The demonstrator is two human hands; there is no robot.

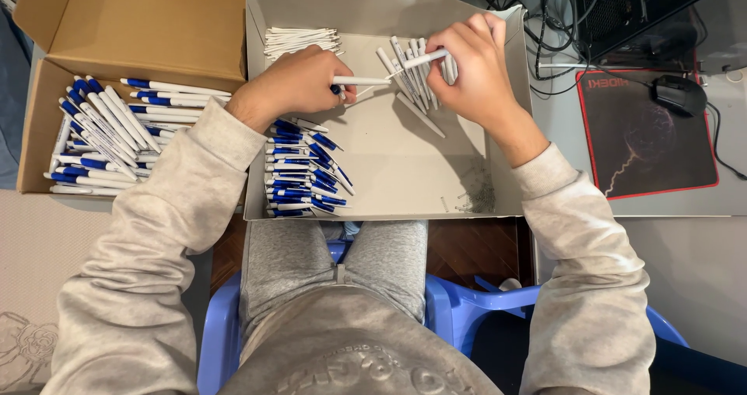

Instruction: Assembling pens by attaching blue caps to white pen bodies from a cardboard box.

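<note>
Left hand [299, 80] gripping a white pen barrel [362, 80] over the grey tray [389, 169], right hand [467, 60] pinching another white pen part [424, 58] above it

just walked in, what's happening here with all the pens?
A seated person is working over a shallow white tray. The left hand holds a white pen barrel; the right hand holds another white pen part. Blue-and-white pens lie piled in the tray, with more in the cardboard box alongside.

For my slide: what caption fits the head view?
Left hand and right hand hold white pen parts over a grey tray.
</note>
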